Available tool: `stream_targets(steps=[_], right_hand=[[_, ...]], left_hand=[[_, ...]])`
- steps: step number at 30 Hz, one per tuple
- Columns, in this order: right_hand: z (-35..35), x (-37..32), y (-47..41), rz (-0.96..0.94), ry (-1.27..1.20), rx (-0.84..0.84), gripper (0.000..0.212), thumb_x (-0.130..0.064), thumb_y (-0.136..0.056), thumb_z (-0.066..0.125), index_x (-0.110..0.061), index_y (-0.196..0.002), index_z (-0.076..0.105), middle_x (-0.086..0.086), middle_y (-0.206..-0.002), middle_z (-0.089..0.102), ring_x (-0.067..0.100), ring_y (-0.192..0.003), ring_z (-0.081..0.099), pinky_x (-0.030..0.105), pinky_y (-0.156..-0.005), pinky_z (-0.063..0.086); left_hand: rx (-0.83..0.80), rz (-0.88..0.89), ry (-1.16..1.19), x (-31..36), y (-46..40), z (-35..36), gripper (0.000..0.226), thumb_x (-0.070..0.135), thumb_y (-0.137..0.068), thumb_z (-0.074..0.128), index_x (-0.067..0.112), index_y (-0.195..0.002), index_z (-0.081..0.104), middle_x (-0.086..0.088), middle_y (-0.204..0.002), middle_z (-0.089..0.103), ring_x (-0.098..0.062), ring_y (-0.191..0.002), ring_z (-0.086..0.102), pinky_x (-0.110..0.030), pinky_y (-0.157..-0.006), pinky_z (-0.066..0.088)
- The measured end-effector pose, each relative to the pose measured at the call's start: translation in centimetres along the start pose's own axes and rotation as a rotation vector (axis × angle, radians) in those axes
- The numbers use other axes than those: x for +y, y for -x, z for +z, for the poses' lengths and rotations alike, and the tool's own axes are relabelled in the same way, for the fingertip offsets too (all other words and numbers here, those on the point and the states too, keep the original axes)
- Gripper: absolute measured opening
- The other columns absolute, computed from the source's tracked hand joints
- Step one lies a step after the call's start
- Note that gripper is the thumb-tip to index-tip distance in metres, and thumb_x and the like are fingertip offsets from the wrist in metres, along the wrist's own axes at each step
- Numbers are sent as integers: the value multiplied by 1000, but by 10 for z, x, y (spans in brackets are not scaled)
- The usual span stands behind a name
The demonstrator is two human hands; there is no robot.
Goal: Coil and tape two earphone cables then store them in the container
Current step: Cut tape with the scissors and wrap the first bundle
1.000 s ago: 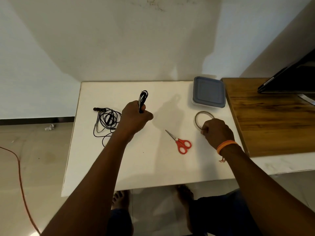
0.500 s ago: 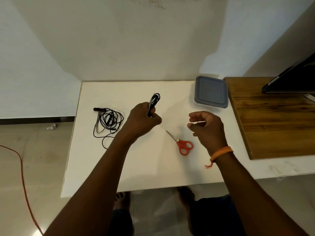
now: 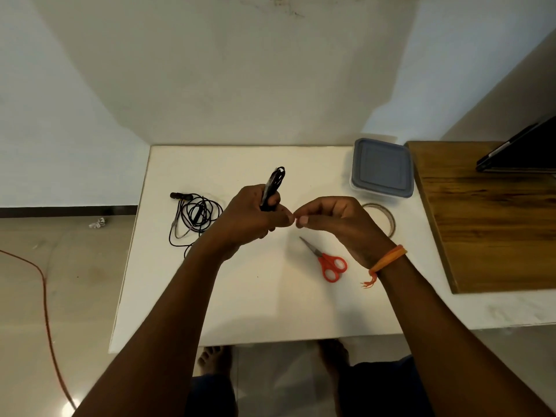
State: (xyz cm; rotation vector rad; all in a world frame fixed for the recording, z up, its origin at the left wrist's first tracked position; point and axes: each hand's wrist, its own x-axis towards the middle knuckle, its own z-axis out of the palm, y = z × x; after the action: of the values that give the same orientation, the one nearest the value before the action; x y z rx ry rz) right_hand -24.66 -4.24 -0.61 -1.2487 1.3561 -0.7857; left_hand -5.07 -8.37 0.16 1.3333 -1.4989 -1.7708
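The coiled earphone cable (image 3: 272, 188) stands up out of our left hand (image 3: 251, 218), fingers wrapped round its lower end. Our right hand (image 3: 332, 219) meets it thumb to thumb, fingertips pinched; whether they hold tape we cannot tell. Left of the grip lies the loose second earphone cable (image 3: 194, 216); right, the tape roll (image 3: 388, 216); beyond that the lidded container (image 3: 382, 168). Scissors (image 3: 328, 261) lie just nearer us.

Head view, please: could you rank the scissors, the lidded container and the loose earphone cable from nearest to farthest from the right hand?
From the right hand:
1. Scissors, just below it on the white table, toward the person.
2. Lidded container, beyond it at the table's far right corner.
3. Loose earphone cable, far across on the left side, past the left hand.
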Motion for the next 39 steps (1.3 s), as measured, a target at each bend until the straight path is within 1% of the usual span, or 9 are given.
stream_targets(steps=[4,8,13,18,21,26,31,35,39], right_hand=[[2,-4,-2,6,24,26,9,-11,-87,67,-12,-92,74,5,-86,74,14,-81,68,25,-75,55],[-1,-7,-3,56,24,21,7,-18,-87,68,-17,-90,74,4,-87,74,16,-83,69,40,-83,55],[-7,-10,-3,101,-60,89,9,-17,-86,69,-14,-93,75,5,-90,75,17,-86,71,40,-83,55],[-20,-15,-3,119,-436,131,16,-24,-79,68,-15,-90,75,9,-90,70,24,-91,66,49,-90,52],[-14,-19,-4,118,-586,43,15,-22,-77,67,-16,-87,76,4,-83,67,23,-88,65,44,-83,53],[5,-22,-5,129,-516,40,21,-24,-73,70,-10,-89,72,5,-78,69,21,-80,66,37,-75,52],[6,-20,-6,100,-432,102,18,-27,-72,73,-15,-85,75,7,-81,71,23,-83,68,37,-75,53],[7,-19,-5,96,-359,163,8,-22,-81,72,-16,-86,75,4,-80,73,17,-81,67,37,-76,52],[11,-21,-4,78,-342,219,5,-20,-83,71,-18,-85,75,3,-83,74,15,-80,67,37,-76,54]], left_hand=[[15,-1,-3,0,1,1,34,14,-68,71,20,-75,39,-7,-76,65,-15,-59,45,-33,-57,37],[46,8,-8,-1,-1,0,35,13,-71,73,20,-76,38,-11,-83,72,-15,-60,46,-33,-58,38],[83,22,6,0,-5,5,33,6,-82,70,18,-79,39,-10,-85,73,-14,-64,54,-29,-57,42],[161,-61,213,3,-8,7,11,22,-80,52,14,-82,44,-9,-90,63,-15,-60,46,-29,-55,37],[77,-119,328,4,-7,14,19,28,-71,40,14,-82,45,-5,-78,56,-13,-57,38,-27,-54,28],[27,-21,179,2,-6,30,30,20,-98,31,6,-82,50,-6,-71,52,-17,-61,36,-27,-54,28],[54,92,28,3,-3,33,31,22,-104,33,6,-82,47,-9,-72,47,-22,-66,37,-32,-58,32],[97,165,-110,4,-2,33,30,23,-106,34,16,-82,52,7,-73,53,-3,-59,47,-19,-60,41],[174,216,-189,5,-2,33,27,22,-105,37,11,-88,55,10,-72,53,2,-58,48,-11,-59,39]])
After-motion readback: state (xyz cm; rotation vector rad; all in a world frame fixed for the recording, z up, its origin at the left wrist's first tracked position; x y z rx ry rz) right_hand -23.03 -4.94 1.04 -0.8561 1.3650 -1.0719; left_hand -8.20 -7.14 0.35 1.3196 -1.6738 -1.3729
